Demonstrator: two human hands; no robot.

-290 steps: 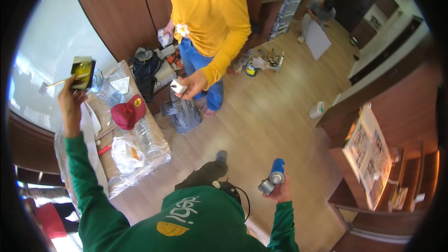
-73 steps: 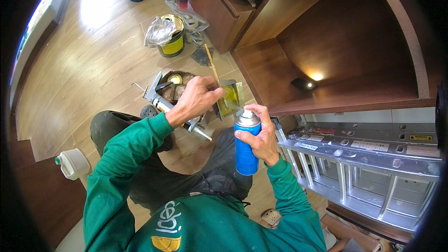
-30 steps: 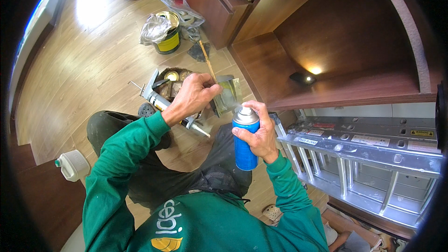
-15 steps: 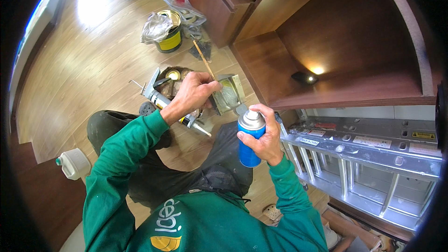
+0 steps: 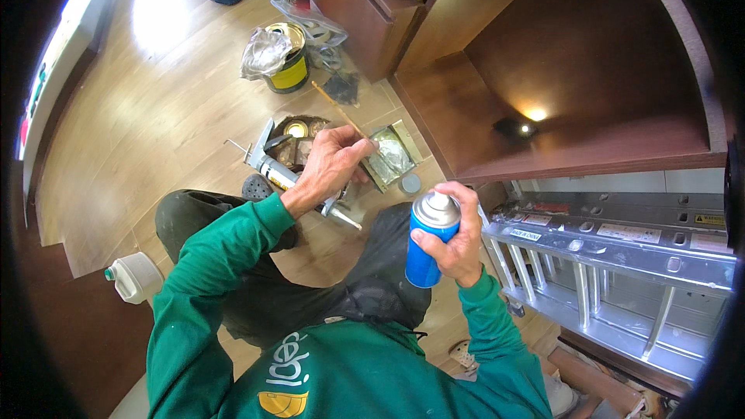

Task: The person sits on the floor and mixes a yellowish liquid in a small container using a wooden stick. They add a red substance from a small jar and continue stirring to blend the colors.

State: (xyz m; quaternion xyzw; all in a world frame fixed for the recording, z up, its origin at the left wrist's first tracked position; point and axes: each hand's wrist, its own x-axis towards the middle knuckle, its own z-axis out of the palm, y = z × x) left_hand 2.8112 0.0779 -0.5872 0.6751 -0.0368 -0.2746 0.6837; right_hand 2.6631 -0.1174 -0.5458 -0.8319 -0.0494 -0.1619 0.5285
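My left hand (image 5: 334, 163) is closed in a pinch around a thin wooden stick (image 5: 339, 107) that slants up and away to the left. Its lower end lies over a shallow rectangular metal tray (image 5: 378, 180) coated with something pale and shiny; whether the tip touches cannot be told. In my right hand (image 5: 458, 244) is a blue spray can (image 5: 423, 264) with a silver top, held upright over my thigh, index finger on the white nozzle. A grey round lid (image 5: 410, 184) lies beside the tray. Below my left forearm rests a caulking gun (image 5: 273, 171).
A round holder with tins (image 5: 296, 130) sits behind the caulking gun. Farther off stands a black and yellow bucket (image 5: 289, 76) with plastic in it. An aluminium ladder (image 5: 590, 252) lies at right under a wooden cabinet (image 5: 590, 93). A white jug (image 5: 138, 278) stands at left.
The whole view has shifted slightly. The spray can has come a little closer to me, away from the tray. The stick leans farther left in my left hand.
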